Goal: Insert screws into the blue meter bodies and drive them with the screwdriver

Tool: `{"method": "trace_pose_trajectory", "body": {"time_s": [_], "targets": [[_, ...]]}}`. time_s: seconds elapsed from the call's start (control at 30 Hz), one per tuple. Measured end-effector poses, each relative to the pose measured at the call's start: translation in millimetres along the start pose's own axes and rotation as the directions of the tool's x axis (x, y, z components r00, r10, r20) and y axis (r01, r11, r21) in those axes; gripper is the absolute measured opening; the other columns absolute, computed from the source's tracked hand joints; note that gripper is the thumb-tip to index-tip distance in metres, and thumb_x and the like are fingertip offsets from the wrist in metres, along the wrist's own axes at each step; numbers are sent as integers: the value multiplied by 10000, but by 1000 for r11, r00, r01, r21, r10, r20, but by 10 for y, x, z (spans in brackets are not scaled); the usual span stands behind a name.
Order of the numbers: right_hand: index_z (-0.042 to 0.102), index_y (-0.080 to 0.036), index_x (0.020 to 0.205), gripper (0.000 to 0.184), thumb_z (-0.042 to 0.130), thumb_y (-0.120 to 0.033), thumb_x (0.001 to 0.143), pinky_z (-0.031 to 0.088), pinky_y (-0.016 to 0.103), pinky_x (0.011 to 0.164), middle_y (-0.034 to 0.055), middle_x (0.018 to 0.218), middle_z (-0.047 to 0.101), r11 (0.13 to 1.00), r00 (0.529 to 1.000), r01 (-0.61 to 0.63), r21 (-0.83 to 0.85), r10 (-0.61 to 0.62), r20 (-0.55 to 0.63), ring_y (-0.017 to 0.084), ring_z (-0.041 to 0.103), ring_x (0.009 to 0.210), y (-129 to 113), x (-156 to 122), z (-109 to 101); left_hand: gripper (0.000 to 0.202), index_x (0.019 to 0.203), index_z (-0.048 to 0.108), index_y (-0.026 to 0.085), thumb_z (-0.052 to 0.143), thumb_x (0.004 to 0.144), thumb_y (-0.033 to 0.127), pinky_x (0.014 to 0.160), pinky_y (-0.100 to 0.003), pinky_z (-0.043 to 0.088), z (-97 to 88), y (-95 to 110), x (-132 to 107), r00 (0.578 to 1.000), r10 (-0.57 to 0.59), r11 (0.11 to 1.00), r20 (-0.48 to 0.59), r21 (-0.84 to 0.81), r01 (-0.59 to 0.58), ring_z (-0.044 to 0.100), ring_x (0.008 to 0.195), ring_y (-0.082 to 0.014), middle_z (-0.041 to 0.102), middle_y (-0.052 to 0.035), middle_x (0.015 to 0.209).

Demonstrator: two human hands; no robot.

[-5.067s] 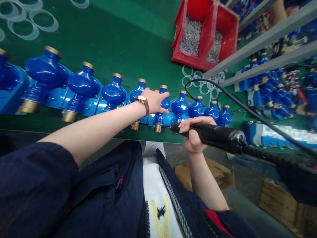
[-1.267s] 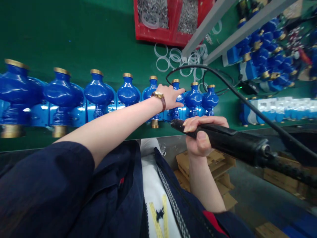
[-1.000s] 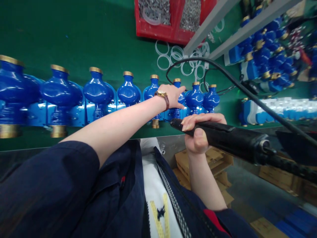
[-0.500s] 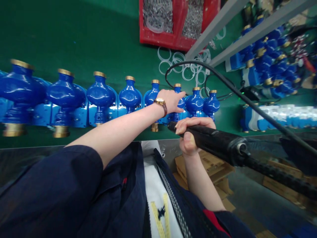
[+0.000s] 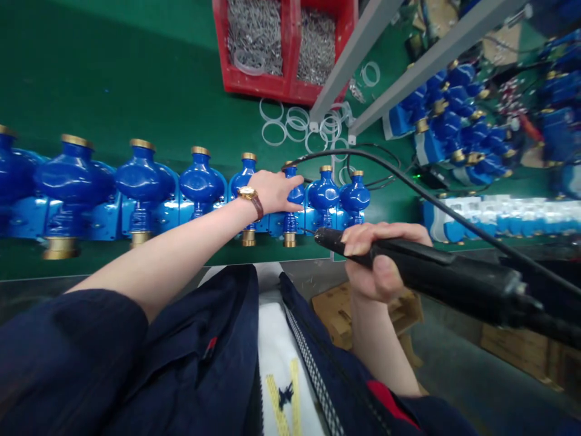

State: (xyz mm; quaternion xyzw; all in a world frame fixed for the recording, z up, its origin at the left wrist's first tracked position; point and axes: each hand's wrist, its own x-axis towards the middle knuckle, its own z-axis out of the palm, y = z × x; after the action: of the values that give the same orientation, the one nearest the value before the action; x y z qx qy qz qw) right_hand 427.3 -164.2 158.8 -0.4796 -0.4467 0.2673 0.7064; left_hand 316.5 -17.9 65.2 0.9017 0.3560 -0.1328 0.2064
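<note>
My left hand [image 5: 272, 192] reaches over a blue water meter [image 5: 297, 195] in the row, thumb and forefinger spread around its rounded body. The fingers beyond the knuckles are partly hidden. In my right hand [image 5: 374, 284] is a black power screwdriver [image 5: 447, 272], gripped near its front with the fingers wrapped over it. Its thin bit points left, close to the lower part of that meter; I cannot tell whether they touch. Each meter has brass ends and a light blue housing beneath.
A red bin [image 5: 258, 88] of small metal parts stands at the back, clear plastic rings [image 5: 273, 133] scattered before it. Grey metal posts [image 5: 358, 51] and a black cable [image 5: 422, 191] cross the bench. More blue meters [image 5: 463, 115] lie at right; cardboard boxes [image 5: 333, 312] sit below.
The view has shifted, so the bench appears further left. My left hand stays at the same meter. The screwdriver has drawn back to the right from it, uncovering its lower brass end.
</note>
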Motion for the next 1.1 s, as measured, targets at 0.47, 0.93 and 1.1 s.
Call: {"method": "trace_pose_trajectory", "body": {"time_s": [0.47,0.93,1.1], "targets": [[527,-227,841,216,629,-333,683,496,313,531,-61,568,551,984,995,-98,-151,101,14,125,555,501,254,-293,-269,766,1327,362,377,455,678,772,849,-376,350,59,12,30,995,-81,992,55,-90,86,534,1038,-306,572,-59,1108],[500,-262,785,220,627,-421,702,473,306,489,-71,525,501,985,997,-24,-169,10,-83,106,491,431,190,-187,-59,760,1309,375,358,462,675,768,908,-424,313,88,-10,41,998,-59,990,32,-127,63,489,1103,-343,549,-47,1135],[482,-239,777,230,616,-404,689,466,289,481,-82,522,498,985,994,-31,-172,12,-109,100,485,422,199,-184,-23,764,1316,369,358,458,677,768,911,-429,316,83,-15,30,999,-43,988,32,-146,48,486,1111,-345,551,-46,1137]]}}
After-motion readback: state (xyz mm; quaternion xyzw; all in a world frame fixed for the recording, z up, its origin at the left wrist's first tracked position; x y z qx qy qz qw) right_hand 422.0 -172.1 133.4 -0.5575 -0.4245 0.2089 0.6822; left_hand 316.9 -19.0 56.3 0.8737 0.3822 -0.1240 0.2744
